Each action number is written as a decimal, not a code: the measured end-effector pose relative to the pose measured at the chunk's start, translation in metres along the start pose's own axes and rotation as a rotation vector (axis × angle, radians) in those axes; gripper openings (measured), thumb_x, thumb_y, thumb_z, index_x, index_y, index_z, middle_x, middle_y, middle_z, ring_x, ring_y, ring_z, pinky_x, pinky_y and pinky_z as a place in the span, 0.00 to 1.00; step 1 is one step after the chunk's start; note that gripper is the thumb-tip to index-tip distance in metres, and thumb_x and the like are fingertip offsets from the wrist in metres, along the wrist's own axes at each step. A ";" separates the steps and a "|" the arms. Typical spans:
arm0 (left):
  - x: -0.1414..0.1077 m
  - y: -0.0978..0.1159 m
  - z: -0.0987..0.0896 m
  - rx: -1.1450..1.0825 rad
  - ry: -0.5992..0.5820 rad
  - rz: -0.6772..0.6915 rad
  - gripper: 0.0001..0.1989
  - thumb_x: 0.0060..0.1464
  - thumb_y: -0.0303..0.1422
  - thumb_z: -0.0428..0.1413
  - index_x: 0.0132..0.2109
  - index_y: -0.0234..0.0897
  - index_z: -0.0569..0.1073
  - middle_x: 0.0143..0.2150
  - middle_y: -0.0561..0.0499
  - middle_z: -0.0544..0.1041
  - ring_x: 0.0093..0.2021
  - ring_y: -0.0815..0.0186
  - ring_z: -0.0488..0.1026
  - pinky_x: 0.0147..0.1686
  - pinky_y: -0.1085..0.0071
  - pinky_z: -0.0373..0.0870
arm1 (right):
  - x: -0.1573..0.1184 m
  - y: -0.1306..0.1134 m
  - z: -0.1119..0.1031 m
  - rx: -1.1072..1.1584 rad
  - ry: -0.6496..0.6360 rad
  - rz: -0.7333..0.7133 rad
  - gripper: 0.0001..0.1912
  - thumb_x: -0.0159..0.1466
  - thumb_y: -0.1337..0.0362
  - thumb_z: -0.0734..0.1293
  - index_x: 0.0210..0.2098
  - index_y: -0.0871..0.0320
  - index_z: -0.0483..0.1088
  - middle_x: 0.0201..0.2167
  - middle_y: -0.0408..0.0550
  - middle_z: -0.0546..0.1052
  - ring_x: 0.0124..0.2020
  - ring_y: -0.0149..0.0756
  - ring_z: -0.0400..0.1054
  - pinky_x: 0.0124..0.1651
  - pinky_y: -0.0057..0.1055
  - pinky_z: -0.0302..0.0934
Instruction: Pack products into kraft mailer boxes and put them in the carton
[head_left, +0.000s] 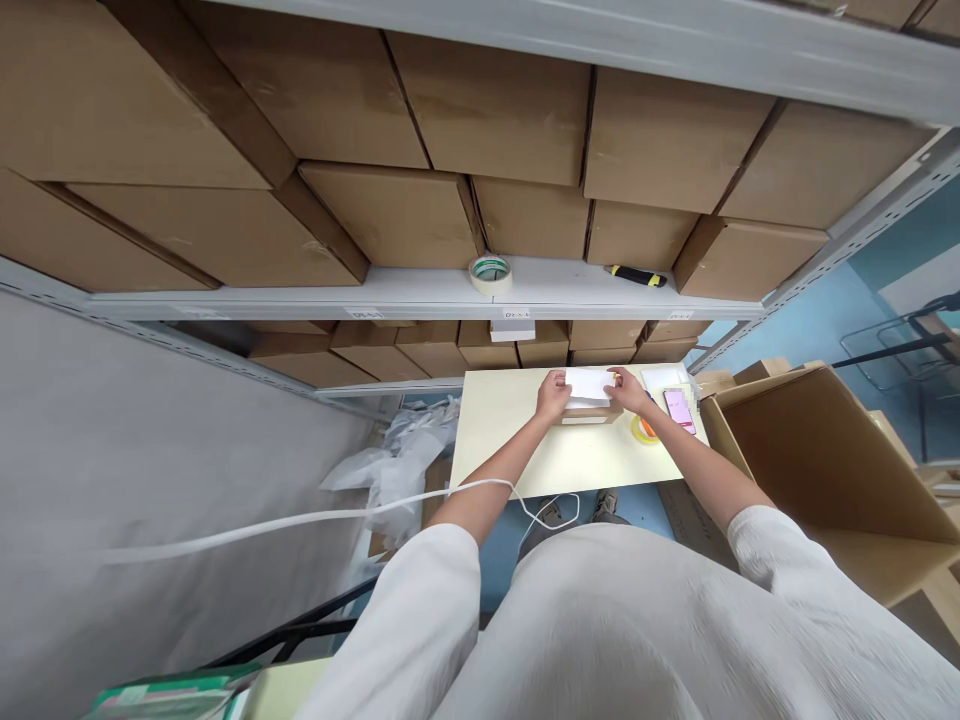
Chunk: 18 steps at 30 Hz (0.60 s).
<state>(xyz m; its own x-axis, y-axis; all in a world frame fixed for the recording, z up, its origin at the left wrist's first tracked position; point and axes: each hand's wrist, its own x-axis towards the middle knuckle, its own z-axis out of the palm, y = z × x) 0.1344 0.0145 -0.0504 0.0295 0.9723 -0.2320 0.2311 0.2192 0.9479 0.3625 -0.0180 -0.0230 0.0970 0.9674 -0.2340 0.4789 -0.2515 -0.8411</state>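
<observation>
A white sheet of paper (589, 384), perhaps a label, is pinched at its left edge by my left hand (553, 394) and at its right edge by my right hand (627, 388). Directly beneath it sits a small brown cardboard box (586, 414) with a white strip on its near side, resting on the pale yellow table (495, 430). Just below my right wrist lies a roll of yellow tape (643, 430) with an orange part. Farther right on the table are a phone (679, 411) with a lit pink screen and a white packet (660, 377).
Shelves of cardboard boxes (487, 105) rise in front. One shelf holds a tape roll (491, 274) and a black-and-yellow box cutter (637, 276). A large open carton (832, 450) stands right. Clear plastic (397, 465) heaps at left, and a white cable (315, 515) crosses before me.
</observation>
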 end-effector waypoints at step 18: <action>-0.008 -0.025 0.005 0.439 -0.023 0.187 0.17 0.63 0.21 0.56 0.54 0.44 0.66 0.50 0.48 0.74 0.41 0.61 0.76 0.45 0.63 0.73 | 0.007 0.028 0.025 -0.229 0.137 0.033 0.28 0.58 0.65 0.67 0.58 0.52 0.63 0.38 0.43 0.75 0.40 0.44 0.74 0.49 0.41 0.70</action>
<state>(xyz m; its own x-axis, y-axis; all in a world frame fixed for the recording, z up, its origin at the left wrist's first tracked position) 0.1334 0.0010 -0.0739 0.1299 0.9887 -0.0751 0.6086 -0.0197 0.7932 0.3550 -0.0186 -0.0602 0.2258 0.9577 -0.1781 0.6569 -0.2847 -0.6982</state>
